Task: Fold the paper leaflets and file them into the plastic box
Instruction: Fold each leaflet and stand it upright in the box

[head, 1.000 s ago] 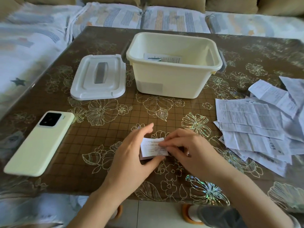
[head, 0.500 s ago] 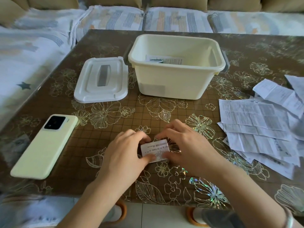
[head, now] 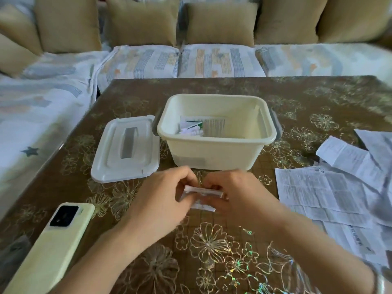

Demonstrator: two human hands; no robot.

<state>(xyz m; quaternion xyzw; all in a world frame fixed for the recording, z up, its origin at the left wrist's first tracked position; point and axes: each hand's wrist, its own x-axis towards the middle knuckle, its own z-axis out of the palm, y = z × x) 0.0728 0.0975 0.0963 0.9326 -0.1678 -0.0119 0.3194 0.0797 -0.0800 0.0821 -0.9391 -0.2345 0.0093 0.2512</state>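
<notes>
A small folded paper leaflet (head: 201, 195) is held between both hands just above the table, in front of the box. My left hand (head: 161, 200) pinches its left end and my right hand (head: 237, 194) pinches its right end, fingers curled round it. The cream plastic box (head: 214, 149) stands open right behind the hands, with a few folded leaflets (head: 197, 126) lying on its floor. A spread of unfolded printed leaflets (head: 331, 196) covers the table at the right.
The box's white lid (head: 125, 149) lies flat left of the box. A pale green phone (head: 48, 249) lies face down at the near left. The brown floral table (head: 212, 251) is ringed by a sofa with patterned covers and tan cushions (head: 140, 22).
The view has tilted up, showing the cushions and the inside of the box. Both hands have lifted the folded leaflet toward the box; it is now folded narrower than before.
</notes>
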